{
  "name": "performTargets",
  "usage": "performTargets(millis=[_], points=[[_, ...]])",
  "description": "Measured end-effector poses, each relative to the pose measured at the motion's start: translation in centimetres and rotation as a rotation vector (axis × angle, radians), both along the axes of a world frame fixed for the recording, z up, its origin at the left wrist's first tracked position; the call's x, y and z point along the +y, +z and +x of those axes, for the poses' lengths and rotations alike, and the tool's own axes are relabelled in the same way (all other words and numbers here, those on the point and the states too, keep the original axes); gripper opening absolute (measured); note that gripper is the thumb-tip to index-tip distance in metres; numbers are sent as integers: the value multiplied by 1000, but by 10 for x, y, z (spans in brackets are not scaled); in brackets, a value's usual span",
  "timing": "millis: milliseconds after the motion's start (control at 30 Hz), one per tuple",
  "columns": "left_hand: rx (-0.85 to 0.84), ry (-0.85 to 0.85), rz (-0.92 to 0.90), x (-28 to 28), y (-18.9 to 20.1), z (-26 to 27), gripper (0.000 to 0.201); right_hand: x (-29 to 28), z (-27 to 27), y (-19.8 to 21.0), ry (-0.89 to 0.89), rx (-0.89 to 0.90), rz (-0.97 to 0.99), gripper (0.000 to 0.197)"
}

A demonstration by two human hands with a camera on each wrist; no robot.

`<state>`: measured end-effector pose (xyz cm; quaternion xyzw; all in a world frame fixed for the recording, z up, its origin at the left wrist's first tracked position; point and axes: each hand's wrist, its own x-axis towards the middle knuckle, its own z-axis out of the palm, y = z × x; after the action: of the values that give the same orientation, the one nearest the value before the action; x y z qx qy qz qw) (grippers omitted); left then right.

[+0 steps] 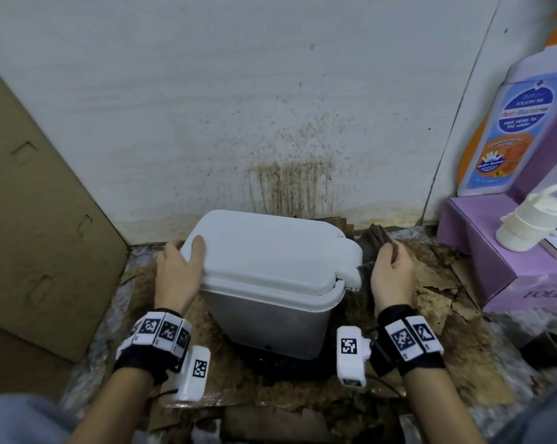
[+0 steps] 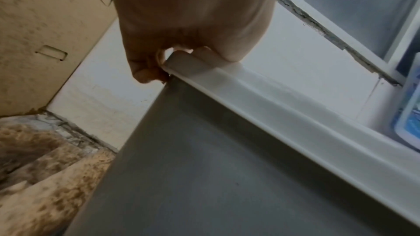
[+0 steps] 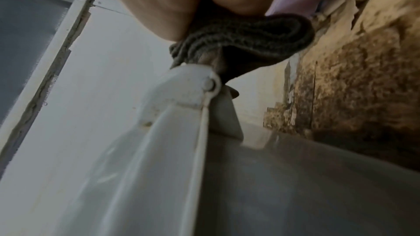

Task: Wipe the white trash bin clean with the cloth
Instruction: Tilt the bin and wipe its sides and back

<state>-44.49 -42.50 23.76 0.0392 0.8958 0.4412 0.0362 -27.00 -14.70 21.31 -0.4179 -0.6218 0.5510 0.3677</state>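
The white trash bin (image 1: pixel 270 302) stands on the dirty floor against the stained wall, its lid (image 1: pixel 267 248) closed. My left hand (image 1: pixel 181 270) grips the lid's left corner, thumb on top and fingers curled under the rim (image 2: pixel 204 71). My right hand (image 1: pixel 390 274) holds a folded dark brown cloth (image 1: pixel 382 241) beside the bin's right end, at the lid hinge (image 1: pixel 350 277). In the right wrist view the cloth (image 3: pixel 245 37) is bunched under my palm and touches the hinge (image 3: pixel 195 82).
Flattened cardboard (image 1: pixel 40 203) leans at the left. A purple box (image 1: pixel 501 251) with a cream bottle (image 1: pixel 527 219) and a large body-wash display (image 1: pixel 511 129) stands at the right. Torn, soiled cardboard pieces (image 1: pixel 437 283) cover the floor around the bin.
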Motion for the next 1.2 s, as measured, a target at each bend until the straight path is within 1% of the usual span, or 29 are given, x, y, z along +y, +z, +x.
performTargets(millis=[100,167,267,367,433,533,633,700,900,967,1067,1200], points=[[-28,77,-8,5,-4,15,90,7,0,12,38,-29,67,32],[-67,116,13,10,-5,29,96,11,-6,24,103,-43,132,31],[-166,181,114,19,-8,49,102,17,-19,37,251,-49,242,29],[-223,239,193,30,-7,67,106,18,-31,44,460,-102,355,26],[-208,240,243,37,-3,82,105,16,-38,48,610,-196,403,27],[-165,230,344,50,2,100,101,18,-46,51,788,-341,402,34],[-136,180,519,60,-2,110,113,24,-47,54,889,-410,361,44],[-120,159,604,66,-6,114,119,26,-48,54,918,-415,335,51],[-106,196,666,74,-9,118,124,28,-49,52,941,-400,340,58],[-96,198,691,73,-10,119,122,26,-46,53,942,-391,351,59],[-70,152,721,72,-11,120,120,22,-40,56,938,-391,349,59],[-41,82,748,68,-10,116,113,14,-28,56,906,-374,265,59]])
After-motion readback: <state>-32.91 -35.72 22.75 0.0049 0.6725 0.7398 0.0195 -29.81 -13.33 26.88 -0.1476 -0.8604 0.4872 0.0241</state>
